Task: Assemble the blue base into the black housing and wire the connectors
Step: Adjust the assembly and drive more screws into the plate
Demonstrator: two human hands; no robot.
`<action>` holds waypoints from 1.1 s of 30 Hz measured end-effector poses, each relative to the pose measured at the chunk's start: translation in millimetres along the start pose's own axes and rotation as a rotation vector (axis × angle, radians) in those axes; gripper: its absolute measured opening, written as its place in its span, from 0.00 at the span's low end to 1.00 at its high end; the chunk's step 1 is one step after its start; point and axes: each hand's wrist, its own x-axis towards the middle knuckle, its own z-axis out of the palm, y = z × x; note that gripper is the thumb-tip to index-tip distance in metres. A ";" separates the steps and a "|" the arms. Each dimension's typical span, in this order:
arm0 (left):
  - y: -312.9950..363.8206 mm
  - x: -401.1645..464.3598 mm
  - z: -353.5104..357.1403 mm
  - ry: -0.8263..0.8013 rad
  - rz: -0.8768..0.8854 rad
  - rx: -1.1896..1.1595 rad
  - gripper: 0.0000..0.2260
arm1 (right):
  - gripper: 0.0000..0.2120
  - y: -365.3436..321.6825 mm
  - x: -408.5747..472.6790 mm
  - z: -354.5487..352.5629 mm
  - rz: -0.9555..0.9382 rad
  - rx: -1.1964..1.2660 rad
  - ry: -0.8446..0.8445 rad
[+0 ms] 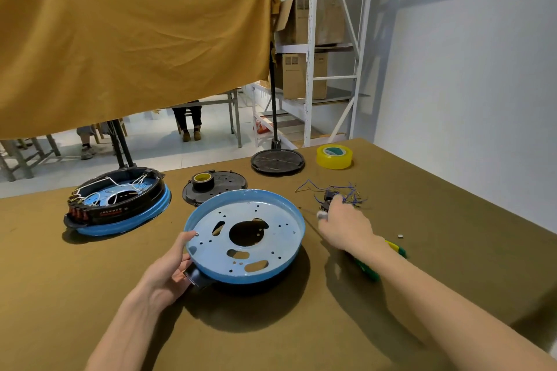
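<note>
An olive surface [90, 265] stands before a yellow cloth [135, 39] and shelves [310, 48]. The blue base [244, 235] sits on the black housing [199, 277] at its middle, with left hand [168, 271] fingers holding the rim. The right hand [346, 227] reaches the connectors [334, 194]; its fingers are hidden, so their state is unclear.

Base [208, 247]: light blue pan, darker blue rim, dotted with small holes and dark cutouts; black housing [197, 277] underneath. 2nd unit [117, 202] at left: black ring on blue, white wires, red markings. Table cloth [271, 334] olive-brown. Tape roll [334, 156] yellow, green core. Wires [334, 193] blue. Screwdriver [391, 248] handle green/yellow. Hanging cloth [135, 33] mustard.
</note>
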 end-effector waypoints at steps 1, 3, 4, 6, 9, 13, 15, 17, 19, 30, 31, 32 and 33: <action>1.7 -0.7 -0.9 -0.001 -0.004 -0.019 0.34 | 0.15 -0.5 1.8 -5.9 -0.029 0.077 0.092; 6.3 -3.2 -2.9 -0.023 -0.034 -0.063 0.33 | 0.13 -4.0 5.5 -17.5 -0.108 0.233 0.231; 8.8 -4.6 -3.7 -0.041 -0.053 -0.092 0.34 | 0.13 -6.9 7.4 -22.8 -0.152 0.323 0.272; 16.4 -7.8 -3.0 -0.069 -0.069 -0.142 0.36 | 0.14 -16.5 12.1 -33.9 -0.216 0.544 0.317; 30.5 -10.3 -1.1 -0.077 -0.036 -0.163 0.35 | 0.13 -35.3 17.9 -47.3 -0.266 0.782 0.418; 38.2 -8.2 0.0 -0.023 0.028 -0.081 0.30 | 0.14 -58.2 19.1 -54.4 -0.322 0.916 0.567; 32.5 -5.1 2.7 0.004 0.045 -0.035 0.29 | 0.15 -67.7 19.6 -54.0 -0.348 0.952 0.580; 24.0 -1.9 6.1 0.009 0.041 -0.022 0.28 | 0.15 -76.7 18.9 -51.0 -0.380 0.988 0.536; 17.3 1.2 9.3 -0.006 0.039 -0.002 0.28 | 0.15 -84.8 18.8 -45.5 -0.406 1.017 0.474; -1.6 23.8 12.8 -0.147 -0.028 0.193 0.36 | 0.14 -126.8 23.2 -16.2 -0.580 0.997 0.294; -1.9 25.4 12.5 -0.168 -0.034 0.216 0.37 | 0.14 -129.7 23.3 -13.7 -0.596 0.963 0.285; -1.8 26.6 11.9 -0.186 -0.041 0.238 0.38 | 0.15 -131.6 23.1 -11.3 -0.613 0.926 0.275; -1.0 27.7 10.3 -0.203 -0.049 0.258 0.39 | 0.15 -133.3 22.3 -8.7 -0.631 0.888 0.265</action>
